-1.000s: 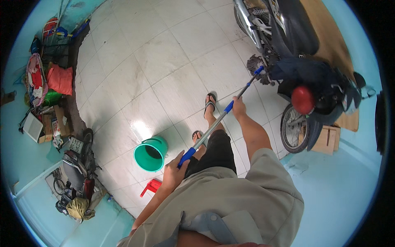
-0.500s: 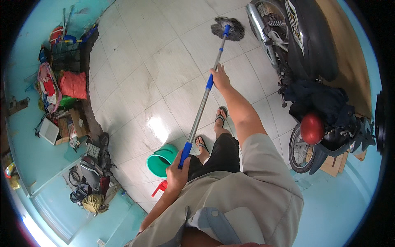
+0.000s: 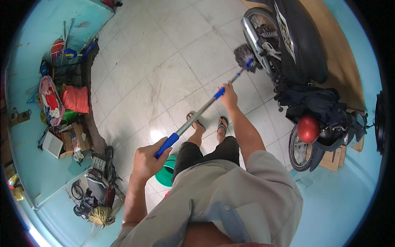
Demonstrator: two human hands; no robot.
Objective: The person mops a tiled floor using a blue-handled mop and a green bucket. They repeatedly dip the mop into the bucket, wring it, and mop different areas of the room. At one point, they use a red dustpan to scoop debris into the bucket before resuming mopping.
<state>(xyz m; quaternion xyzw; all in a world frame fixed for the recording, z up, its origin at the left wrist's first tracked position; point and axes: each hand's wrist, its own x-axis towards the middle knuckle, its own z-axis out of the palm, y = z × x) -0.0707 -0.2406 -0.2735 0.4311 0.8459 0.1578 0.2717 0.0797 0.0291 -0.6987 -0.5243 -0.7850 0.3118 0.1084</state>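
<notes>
A mop (image 3: 197,115) with a silver pole and blue grips slants across the view from lower left to upper right. My left hand (image 3: 149,161) is wrapped round the blue grip at its near end, by my waist. Farther up, my right hand (image 3: 228,96) grips the pole at the blue collar, with the arm stretched forward. The grey stringy mop head (image 3: 246,57) rests on the tiled floor (image 3: 160,70), close against the silver exhaust of a parked motorbike (image 3: 302,45). Whether it touches the exhaust I cannot tell.
A green bucket (image 3: 165,175) stands left of my legs, partly hidden by my arm and clothes. A red helmet (image 3: 308,129) sits on the motorbike at right. Along the left wall are a coral bag (image 3: 76,99), boxes and another motorbike (image 3: 98,187).
The mop head has moved right and nearer, up to the motorbike. My left hand has swung left and slightly up, and my left foot has shifted. More of the bucket is now hidden.
</notes>
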